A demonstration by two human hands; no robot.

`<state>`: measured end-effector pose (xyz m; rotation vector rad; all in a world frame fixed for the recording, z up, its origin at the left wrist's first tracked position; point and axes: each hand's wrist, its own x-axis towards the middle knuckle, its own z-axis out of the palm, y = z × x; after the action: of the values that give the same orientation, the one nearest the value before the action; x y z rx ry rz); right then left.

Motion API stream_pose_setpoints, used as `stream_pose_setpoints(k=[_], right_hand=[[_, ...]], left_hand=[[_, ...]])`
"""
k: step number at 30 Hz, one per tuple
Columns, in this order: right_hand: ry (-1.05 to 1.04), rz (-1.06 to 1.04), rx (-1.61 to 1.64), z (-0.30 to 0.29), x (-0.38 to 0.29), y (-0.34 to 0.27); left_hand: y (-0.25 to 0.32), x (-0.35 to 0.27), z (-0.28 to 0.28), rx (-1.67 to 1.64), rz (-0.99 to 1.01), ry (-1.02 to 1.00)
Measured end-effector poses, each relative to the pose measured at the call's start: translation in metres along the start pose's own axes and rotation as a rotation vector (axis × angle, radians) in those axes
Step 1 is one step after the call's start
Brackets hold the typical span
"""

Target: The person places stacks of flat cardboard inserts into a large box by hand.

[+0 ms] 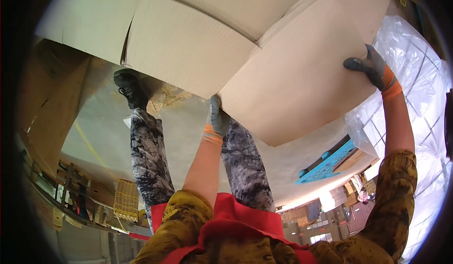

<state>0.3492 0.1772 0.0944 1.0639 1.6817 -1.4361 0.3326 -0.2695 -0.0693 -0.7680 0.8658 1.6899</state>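
Observation:
A large sheet of corrugated cardboard with creased, slotted flaps (290,76) spreads across the upper half of the view. My left hand (218,117), in a grey and orange work glove, grips its near edge at a corner between two flaps, thumb on top. Further right, my right hand (371,67), gloved alike, holds the right edge of the same cardboard, thumb on its upper face and fingers hidden behind. The far part of the cardboard runs out of view at the top.
Plastic-wrapped goods (414,87) stand close by on the right. A blue plastic pallet (327,161) lies on the floor behind them. Brown cardboard (58,112) stands at the left. My shoe (129,87) is beside scattered debris (168,97) under the cardboard's edge. A distant person (362,195) is at lower right.

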Motion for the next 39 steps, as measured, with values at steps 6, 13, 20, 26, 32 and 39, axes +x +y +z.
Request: stream_pose_setpoints(k=[6, 13, 20, 26, 32, 39], right_hand=[[-0.022, 0.067, 0.179, -0.011, 0.012, 0.033], [-0.069, 0.027, 0.177, 0.006, 0.024, 0.035], [0.198, 0.008, -0.217, 0.02, -0.018, 0.053], [0.639, -0.319, -0.8, 0.216, -0.105, 0.01], [0.721, -0.128, -0.709, 0.313, -0.119, 0.008], [0.575, -0.376, -0.526, 0.124, -0.143, 0.094]], left_hand=[[-0.027, 0.005, -0.044, -0.287, -0.005, -0.039], [-0.026, 0.032, -0.066, 0.195, 0.09, 0.063], [-0.045, -0.073, 0.026, -0.178, -0.015, 0.126], [-0.003, -0.091, 0.069, 0.09, -0.068, 0.5], [-0.046, -0.102, 0.092, -0.281, -0.292, 0.345], [-0.02, -0.092, 0.066, 0.098, -0.099, 0.305]])
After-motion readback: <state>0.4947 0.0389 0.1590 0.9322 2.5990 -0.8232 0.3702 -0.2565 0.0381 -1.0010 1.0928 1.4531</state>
